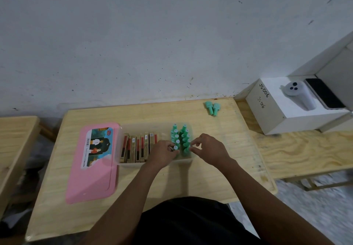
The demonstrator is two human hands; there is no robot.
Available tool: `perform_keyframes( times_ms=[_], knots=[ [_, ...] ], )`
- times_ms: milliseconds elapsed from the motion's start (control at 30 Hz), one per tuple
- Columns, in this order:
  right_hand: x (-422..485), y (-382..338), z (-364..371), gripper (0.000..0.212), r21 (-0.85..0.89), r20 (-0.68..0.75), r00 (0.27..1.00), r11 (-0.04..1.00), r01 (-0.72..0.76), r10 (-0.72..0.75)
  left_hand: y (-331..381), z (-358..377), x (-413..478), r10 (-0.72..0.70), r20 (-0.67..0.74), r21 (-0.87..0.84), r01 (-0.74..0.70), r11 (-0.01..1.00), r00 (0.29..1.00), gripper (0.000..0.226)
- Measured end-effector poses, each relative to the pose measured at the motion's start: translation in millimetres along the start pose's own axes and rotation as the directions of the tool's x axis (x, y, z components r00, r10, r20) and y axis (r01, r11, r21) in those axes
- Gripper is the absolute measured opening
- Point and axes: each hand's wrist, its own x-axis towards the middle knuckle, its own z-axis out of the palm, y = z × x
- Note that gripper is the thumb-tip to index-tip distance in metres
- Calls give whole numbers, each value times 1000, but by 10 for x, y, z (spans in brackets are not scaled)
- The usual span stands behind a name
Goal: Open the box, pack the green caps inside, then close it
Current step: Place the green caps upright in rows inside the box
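Observation:
A clear plastic box (pixel 122 130) stands open on the wooden table. Its pink lid (pixel 91 179) lies flat to its left. Several green caps (pixel 181 137) stand in two rows in the right end of the box. My left hand (pixel 162 154) pinches the nearest cap of the left row. My right hand (pixel 207 149) pinches the nearest cap of the right row with its fingertips. Two more green caps (pixel 212 107) lie on the table at the far right, away from both hands.
Several slim brown and red packets (pixel 137 147) stand upright in the left part of the box. A white box (pixel 277 111) with a small white device and a phone on top sits at the right. Another wooden table (pixel 13 141) stands at the left.

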Motion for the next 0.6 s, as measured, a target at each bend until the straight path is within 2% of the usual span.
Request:
perform_keyframes(
  times_ms=[600],
  knots=[
    [-125,-74,117,25,42,-114,990,996,-73,77,-15,78,-43,43,-28,6,-43,999,999,24]
  ],
)
